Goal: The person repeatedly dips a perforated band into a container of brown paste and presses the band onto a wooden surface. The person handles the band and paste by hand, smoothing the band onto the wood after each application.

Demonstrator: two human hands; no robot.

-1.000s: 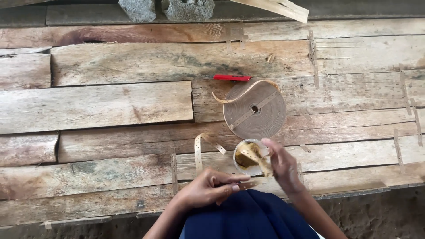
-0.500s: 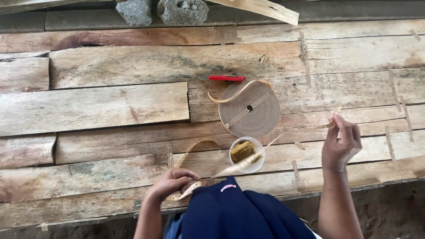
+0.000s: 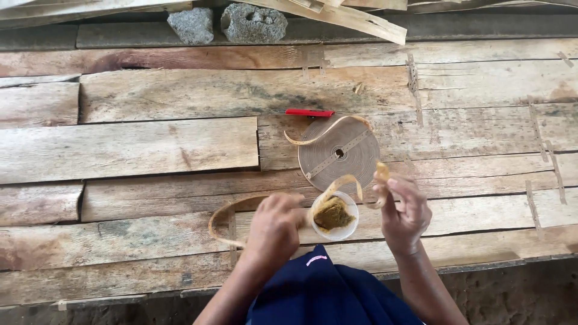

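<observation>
Thin tan strip of veneer-like banding [image 3: 337, 188], curved in an arc, passes over the small white cup of brown-yellow paste [image 3: 335, 215] and is held at both ends. Right hand [image 3: 404, 210], fingers curled, pinches the strip's upper end between thumb and fingertips just right of the cup. Left hand [image 3: 274, 227], knuckles up and fingers folded, grips the strip's other part just left of the cup; a loose loop of strip [image 3: 224, 224] trails further left across the planks. Flat round coil of the same tan banding [image 3: 341, 154] lies just beyond the cup, with 1 free end curling up from it. Small red flat tool [image 3: 309, 112] lies past the coil. All rest on a weathered plank bench [image 3: 150, 150]. 2 grey stones [image 3: 227, 24] sit at the far edge.
</observation>
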